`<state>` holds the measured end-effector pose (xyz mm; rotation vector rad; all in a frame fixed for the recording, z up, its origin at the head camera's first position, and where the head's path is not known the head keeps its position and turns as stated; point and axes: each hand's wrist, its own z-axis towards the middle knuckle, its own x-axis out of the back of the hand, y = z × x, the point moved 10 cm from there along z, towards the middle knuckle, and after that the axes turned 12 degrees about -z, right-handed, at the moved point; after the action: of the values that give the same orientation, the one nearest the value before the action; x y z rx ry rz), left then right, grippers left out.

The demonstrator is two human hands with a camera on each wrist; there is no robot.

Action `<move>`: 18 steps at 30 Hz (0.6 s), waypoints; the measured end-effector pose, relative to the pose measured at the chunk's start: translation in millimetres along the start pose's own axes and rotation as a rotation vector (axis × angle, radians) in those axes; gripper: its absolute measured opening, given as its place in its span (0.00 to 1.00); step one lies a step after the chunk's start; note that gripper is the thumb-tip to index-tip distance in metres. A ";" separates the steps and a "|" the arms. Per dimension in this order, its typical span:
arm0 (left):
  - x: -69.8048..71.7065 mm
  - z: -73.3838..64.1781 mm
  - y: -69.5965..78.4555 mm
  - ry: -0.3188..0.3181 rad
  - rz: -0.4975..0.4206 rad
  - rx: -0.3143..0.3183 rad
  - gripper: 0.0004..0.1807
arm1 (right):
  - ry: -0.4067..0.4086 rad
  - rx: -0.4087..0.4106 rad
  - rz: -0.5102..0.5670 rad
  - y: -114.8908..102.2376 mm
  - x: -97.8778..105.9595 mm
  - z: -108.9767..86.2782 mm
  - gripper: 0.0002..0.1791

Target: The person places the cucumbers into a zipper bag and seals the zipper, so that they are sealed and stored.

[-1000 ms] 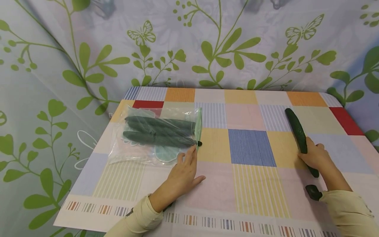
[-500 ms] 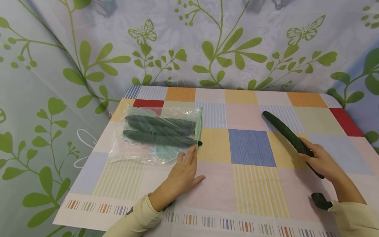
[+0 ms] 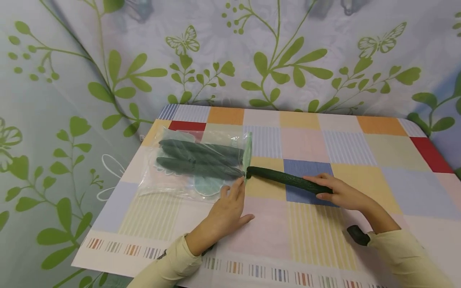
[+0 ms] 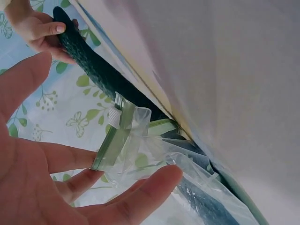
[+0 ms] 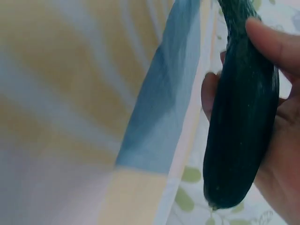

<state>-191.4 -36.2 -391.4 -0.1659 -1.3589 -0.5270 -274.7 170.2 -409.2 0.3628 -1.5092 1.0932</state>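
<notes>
My right hand [image 3: 343, 193] grips a long dark green cucumber [image 3: 284, 179] near one end. Its far tip is right at the green zip edge [image 3: 247, 154] of a clear zip bag [image 3: 180, 192]. Inside the bag lie several more cucumbers [image 3: 201, 150], side by side. My left hand [image 3: 227, 212] has its fingers stretched out, with the fingertips at the lower corner of the bag's mouth. In the left wrist view a fingertip touches the zip strip [image 4: 112, 143]. The right wrist view shows fingers and thumb around the cucumber [image 5: 241, 117].
A patchwork-print cloth [image 3: 259, 224] covers the table. Behind and to the left hangs a curtain [image 3: 230, 52] with green leaves and butterflies. A dark wrist device [image 3: 358, 235] sits at the right cuff.
My right hand has swung the cucumber leftward from the right side of the table, turning it from lengthwise to crosswise, up to the bag's mouth. The left hand stays at the bag.
</notes>
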 end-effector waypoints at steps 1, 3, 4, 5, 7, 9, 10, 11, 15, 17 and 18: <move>0.0 -0.1 0.5 0.000 0.005 -0.002 0.48 | -0.020 0.006 0.020 -0.6 -3.1 4.3 0.30; 0.2 -0.4 0.8 0.003 0.018 -0.005 0.47 | -0.061 0.017 0.046 -1.4 -8.4 13.5 0.29; 0.4 -0.6 0.8 0.006 0.024 -0.007 0.47 | -0.080 0.024 0.053 -2.0 -10.6 18.4 0.29; 0.5 -0.7 0.8 0.010 0.035 -0.011 0.47 | -0.097 0.031 0.063 -2.7 -12.9 23.9 0.29; 1.2 -1.0 0.8 0.020 0.048 -0.016 0.47 | -0.131 0.051 0.078 -5.0 -16.8 34.9 0.28; 1.7 -1.1 1.2 0.026 0.056 -0.025 0.47 | -0.170 0.064 0.079 -7.5 -20.6 45.6 0.28; 1.8 -1.2 1.3 0.028 0.057 -0.028 0.47 | -0.189 0.069 0.081 -8.8 -22.6 50.7 0.28; 1.7 -1.1 1.3 0.028 0.055 -0.029 0.47 | -0.205 0.074 0.081 -10.0 -24.5 55.7 0.29; 0.8 -0.8 0.3 0.012 0.031 -0.017 0.47 | -0.231 0.105 0.086 -16.7 -32.2 76.1 0.29; 0.2 -0.6 -1.2 -0.004 0.012 0.004 0.47 | -0.232 0.126 0.103 -21.7 -36.8 87.0 0.29; 0.1 -0.6 -2.0 -0.010 0.002 0.014 0.47 | -0.233 0.135 0.116 -24.7 -39.2 92.5 0.29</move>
<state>-191.7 -38.2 -391.8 -0.1584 -1.3718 -0.5155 -301.7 71.3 -423.2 0.5156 -1.6820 1.2829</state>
